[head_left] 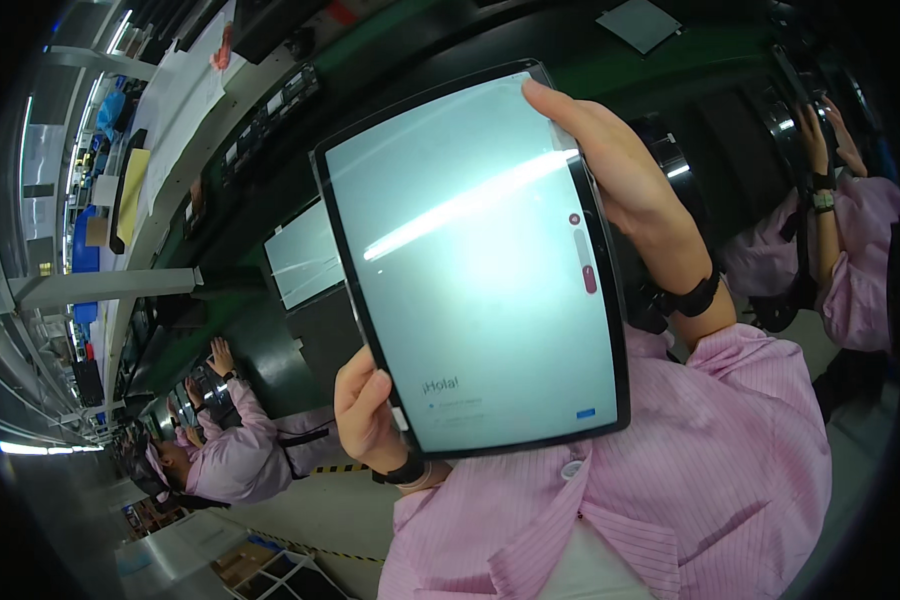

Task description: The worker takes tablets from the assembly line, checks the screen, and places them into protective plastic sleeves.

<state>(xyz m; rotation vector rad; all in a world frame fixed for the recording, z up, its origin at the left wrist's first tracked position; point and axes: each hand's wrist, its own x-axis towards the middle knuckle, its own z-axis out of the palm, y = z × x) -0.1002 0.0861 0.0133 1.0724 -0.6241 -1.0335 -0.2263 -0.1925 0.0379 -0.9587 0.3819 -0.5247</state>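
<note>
A large tablet (470, 300) with a black frame is held up in front of my chest. Its screen is lit pale, with a few lines of small text low down and a volume slider by the right edge. A ceiling lamp's glare crosses the glass. My left hand (366, 412) grips the lower left edge, its thumb against the frame. At the upper right, my right hand (610, 150) is closed round the edge, thumb near the corner on the front. The fingers behind the tablet are hidden. Each wrist wears a dark band.
Beyond my tablet runs a dark green bench (270, 350) bearing another tablet (305, 255) and a pale panel (642, 25) at the far right. Co-workers in pink sit left (235, 460) and right (865, 260). A raised shelf (170, 150) with papers lines the left.
</note>
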